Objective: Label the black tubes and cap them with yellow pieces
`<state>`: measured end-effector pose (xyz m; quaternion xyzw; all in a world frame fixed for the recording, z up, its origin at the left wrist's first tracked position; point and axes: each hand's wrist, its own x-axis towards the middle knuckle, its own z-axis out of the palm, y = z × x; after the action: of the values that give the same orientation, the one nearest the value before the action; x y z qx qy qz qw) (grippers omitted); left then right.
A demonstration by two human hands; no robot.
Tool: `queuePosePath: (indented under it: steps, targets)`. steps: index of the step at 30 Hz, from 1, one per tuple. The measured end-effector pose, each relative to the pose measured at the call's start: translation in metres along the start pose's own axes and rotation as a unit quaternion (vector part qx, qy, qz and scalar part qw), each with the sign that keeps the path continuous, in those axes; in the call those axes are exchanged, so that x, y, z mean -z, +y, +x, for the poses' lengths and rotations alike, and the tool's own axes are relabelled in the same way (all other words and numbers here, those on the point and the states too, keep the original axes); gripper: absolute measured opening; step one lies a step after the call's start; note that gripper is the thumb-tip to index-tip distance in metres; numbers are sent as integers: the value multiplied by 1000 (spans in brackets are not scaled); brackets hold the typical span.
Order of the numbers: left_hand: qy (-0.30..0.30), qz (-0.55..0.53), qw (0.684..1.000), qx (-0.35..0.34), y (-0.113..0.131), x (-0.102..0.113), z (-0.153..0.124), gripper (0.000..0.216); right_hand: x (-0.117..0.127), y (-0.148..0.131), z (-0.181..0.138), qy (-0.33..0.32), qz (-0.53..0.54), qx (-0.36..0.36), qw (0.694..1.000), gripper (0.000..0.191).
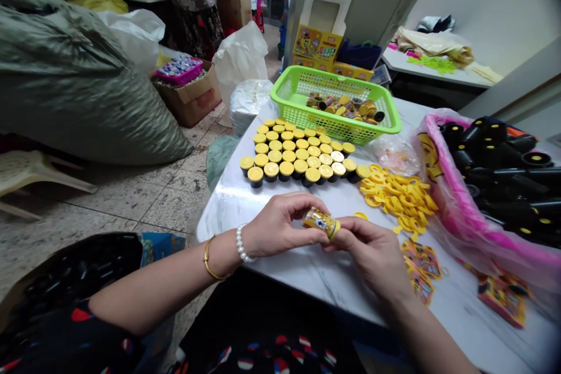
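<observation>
Both my hands meet over the near edge of the white table (245, 198). My left hand (276, 225) and my right hand (372, 251) are closed together on a small black tube wrapped in a yellow printed label (321, 222), held sideways between the fingertips. Just beyond it stand rows of black tubes with yellow caps (298, 152). To the right lies a heap of yellow plastic rings (398, 196). Printed yellow stickers (421, 266) lie beside my right wrist.
A green basket (289, 90) at the table's far side holds several labelled tubes. At the right a pink-lined bag (456, 216) is full of black tubes. On the floor to the left are a large grey sack (74, 87), cardboard boxes and white bags. A person stands far back.
</observation>
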<state>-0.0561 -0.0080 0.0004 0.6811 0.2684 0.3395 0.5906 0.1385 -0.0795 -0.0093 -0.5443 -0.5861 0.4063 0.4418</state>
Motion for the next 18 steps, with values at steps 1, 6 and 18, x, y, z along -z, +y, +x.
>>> queuePosePath:
  steps: [1,6,18]
  targets:
    - [-8,-12,1000,10,-1,0,0,28,0,1,0,4,-17,20,1000,15]
    - [-74,-197,971,109,-10,0,4,34,0,11,-4,61,-192,257,945,23]
    - [-1,-209,964,162,-9,-3,7,36,-1,10,-1,107,-225,303,920,38]
